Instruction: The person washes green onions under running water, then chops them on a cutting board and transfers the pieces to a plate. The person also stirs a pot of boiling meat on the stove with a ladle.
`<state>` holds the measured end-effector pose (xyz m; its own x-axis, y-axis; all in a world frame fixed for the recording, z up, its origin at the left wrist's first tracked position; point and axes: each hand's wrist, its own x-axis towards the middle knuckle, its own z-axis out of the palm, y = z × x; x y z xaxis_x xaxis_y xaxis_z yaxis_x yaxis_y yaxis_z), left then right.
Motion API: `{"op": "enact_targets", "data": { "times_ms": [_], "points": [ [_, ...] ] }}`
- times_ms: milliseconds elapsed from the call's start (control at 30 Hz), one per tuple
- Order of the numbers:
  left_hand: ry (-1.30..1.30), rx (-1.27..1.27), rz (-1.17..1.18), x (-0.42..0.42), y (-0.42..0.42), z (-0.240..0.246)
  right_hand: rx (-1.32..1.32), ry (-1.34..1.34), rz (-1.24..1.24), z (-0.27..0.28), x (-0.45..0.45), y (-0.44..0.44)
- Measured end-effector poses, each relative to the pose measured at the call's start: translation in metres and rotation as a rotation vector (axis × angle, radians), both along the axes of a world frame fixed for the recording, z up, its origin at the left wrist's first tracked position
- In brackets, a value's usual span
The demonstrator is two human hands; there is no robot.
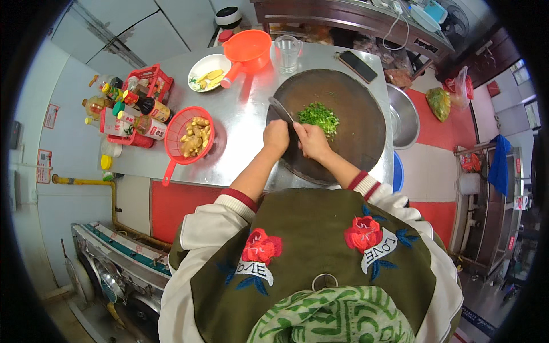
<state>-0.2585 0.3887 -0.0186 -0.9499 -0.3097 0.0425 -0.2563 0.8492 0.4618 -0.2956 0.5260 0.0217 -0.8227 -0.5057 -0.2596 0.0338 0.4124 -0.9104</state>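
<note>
My right hand grips a metal knife, its blade seen nearly edge-on and pointing up and to the left. Beside it my left hand is curled into a fist at the left rim of the round chopping board. Whether anything is inside that fist is hidden. Chopped green herbs, probably scallions, lie heaped on the board just beyond my right hand. To the left, ginger roots fill a red plastic strainer.
Farther back stand a plate with yellow slices, an orange-red plastic dipper, a glass mug and a phone. Bottles crowd a red basket at the left. A metal basin is beyond the table's right edge.
</note>
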Motion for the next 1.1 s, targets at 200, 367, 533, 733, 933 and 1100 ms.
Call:
{"op": "enact_targets", "data": {
  "times_ms": [200, 367, 533, 733, 933, 1100],
  "points": [
    [-0.114, -0.04, 0.011, -0.003, -0.005, 0.004, 0.001, 0.125, -0.017, -0.007, 0.004, -0.003],
    [-0.087, -0.106, -0.06, 0.016, 0.005, 0.0, -0.092, -0.028, -0.039, 0.002, -0.003, 0.002],
    [0.063, 0.055, -0.103, 0.007, -0.003, 0.011, -0.299, -0.063, -0.174, 0.019, -0.002, 0.042],
    [0.196, 0.173, -0.254, -0.095, 0.008, 0.032, -0.422, 0.058, -0.448, 0.02, 0.013, 0.098],
    [-0.023, 0.048, -0.345, -0.176, 0.038, 0.013, -0.456, -0.004, -0.641, 0.023, 0.033, 0.133],
    [-0.047, -0.146, -0.502, -0.184, 0.036, -0.01, -0.458, -0.024, -0.738, 0.029, 0.041, 0.152]
  ]
}}
